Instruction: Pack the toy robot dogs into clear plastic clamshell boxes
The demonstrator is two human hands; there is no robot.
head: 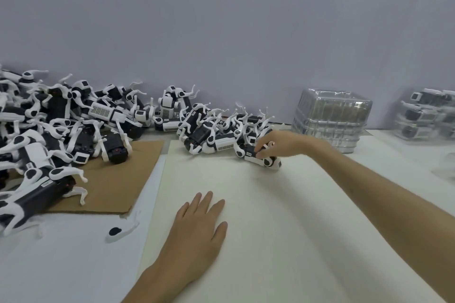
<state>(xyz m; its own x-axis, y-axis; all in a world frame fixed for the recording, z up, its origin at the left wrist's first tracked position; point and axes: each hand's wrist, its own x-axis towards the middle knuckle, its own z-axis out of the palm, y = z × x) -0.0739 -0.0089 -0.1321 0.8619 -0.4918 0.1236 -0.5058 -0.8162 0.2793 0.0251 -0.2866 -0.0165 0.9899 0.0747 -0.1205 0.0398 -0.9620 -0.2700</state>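
Note:
My right hand [275, 144] reaches to the right end of a small heap of toy robot dogs [216, 130] and grips one black-and-white toy robot dog [261, 157] lying on the white sheet. My left hand [199, 224] lies flat, palm down, fingers straight, on the white sheet near me and holds nothing. A stack of empty clear clamshell boxes [332, 118] stands against the wall just right of my right hand. Packed boxes with dogs inside [426, 115] are stacked at the far right.
A large pile of toy dogs [49, 130] covers the left of the table, partly on a brown cardboard sheet [115, 184]. A loose white leg piece [120, 230] lies near the cardboard's front edge. A grey wall closes off the back.

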